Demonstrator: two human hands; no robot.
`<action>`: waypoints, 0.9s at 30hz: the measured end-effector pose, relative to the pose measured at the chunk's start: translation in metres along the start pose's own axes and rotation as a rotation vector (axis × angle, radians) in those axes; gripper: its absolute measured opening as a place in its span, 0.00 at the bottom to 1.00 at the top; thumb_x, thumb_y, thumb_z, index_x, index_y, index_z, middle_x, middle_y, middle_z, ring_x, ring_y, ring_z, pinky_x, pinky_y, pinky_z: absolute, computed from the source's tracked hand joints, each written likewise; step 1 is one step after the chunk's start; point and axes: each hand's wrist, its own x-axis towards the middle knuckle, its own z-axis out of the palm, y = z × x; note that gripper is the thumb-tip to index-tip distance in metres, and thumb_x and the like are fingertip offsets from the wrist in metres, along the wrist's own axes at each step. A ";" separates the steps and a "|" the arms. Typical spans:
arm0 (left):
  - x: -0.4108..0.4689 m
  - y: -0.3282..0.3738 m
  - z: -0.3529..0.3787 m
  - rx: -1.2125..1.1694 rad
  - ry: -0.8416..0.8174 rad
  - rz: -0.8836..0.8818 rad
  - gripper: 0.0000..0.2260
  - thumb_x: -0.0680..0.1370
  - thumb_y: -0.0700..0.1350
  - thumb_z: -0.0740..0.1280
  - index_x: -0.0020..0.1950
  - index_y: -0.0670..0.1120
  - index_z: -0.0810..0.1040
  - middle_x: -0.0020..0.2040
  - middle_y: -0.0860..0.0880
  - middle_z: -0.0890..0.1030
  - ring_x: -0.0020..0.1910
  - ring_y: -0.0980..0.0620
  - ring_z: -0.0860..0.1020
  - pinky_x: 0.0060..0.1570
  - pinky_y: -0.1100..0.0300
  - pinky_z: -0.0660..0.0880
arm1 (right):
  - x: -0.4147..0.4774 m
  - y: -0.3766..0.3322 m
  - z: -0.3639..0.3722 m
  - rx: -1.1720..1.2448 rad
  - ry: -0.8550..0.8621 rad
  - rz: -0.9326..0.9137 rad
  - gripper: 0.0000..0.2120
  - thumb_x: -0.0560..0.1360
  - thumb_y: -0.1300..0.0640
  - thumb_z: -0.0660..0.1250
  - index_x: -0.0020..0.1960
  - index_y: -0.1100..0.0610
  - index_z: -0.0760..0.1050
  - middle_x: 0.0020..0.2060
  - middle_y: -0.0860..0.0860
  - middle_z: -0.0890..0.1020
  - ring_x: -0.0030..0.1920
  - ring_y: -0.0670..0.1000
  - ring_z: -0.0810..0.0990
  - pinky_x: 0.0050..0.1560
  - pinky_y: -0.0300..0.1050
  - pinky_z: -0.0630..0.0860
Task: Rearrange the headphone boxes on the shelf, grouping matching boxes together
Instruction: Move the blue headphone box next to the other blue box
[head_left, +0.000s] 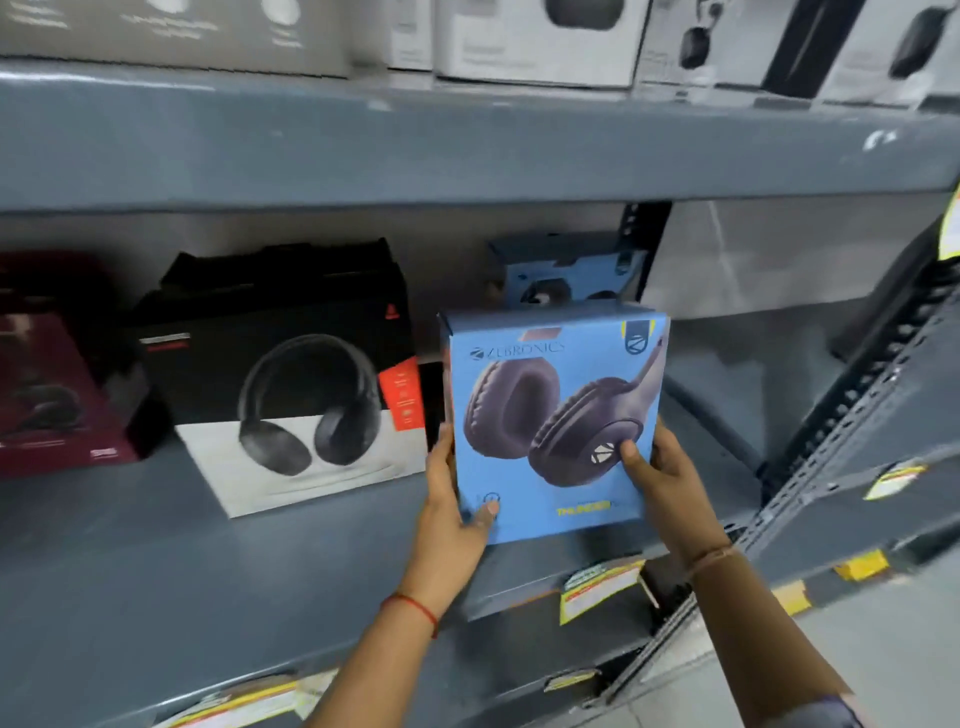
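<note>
I hold a blue headphone box (550, 415) upright over the grey shelf (156, 561), front face toward me. My left hand (452, 504) grips its lower left edge and my right hand (660, 483) grips its lower right edge, thumb on the front. Right behind it stands a matching blue box (566, 270), partly hidden. To the left sits a black and white headphone box (291, 384), with black boxes stacked behind it. At the far left is a maroon box (47, 395).
The upper shelf (467, 150) carries white and grey boxes (535, 41). A slotted upright post (857, 415) bounds the shelf on the right, with bare shelf between it and the blue box. Yellow price tags (597, 587) hang on the shelf's front edge.
</note>
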 end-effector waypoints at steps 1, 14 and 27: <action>0.011 -0.002 0.012 0.011 0.011 0.014 0.34 0.74 0.32 0.65 0.71 0.58 0.54 0.72 0.53 0.66 0.66 0.61 0.68 0.62 0.72 0.67 | 0.012 0.003 -0.009 -0.005 0.003 0.007 0.12 0.77 0.62 0.61 0.60 0.54 0.73 0.53 0.53 0.81 0.48 0.43 0.82 0.49 0.43 0.78; 0.091 -0.038 0.099 0.119 0.066 -0.010 0.34 0.75 0.34 0.65 0.74 0.50 0.51 0.76 0.48 0.60 0.71 0.49 0.65 0.71 0.48 0.63 | 0.116 0.050 -0.069 0.032 0.035 0.006 0.23 0.72 0.57 0.63 0.67 0.54 0.65 0.67 0.60 0.73 0.68 0.62 0.71 0.71 0.64 0.64; 0.033 -0.043 0.013 0.076 0.422 -0.155 0.13 0.75 0.37 0.67 0.58 0.40 0.71 0.53 0.41 0.79 0.50 0.58 0.79 0.49 0.74 0.72 | 0.003 0.070 0.066 -0.152 0.247 0.006 0.43 0.56 0.39 0.72 0.65 0.60 0.68 0.59 0.56 0.75 0.62 0.61 0.73 0.63 0.63 0.70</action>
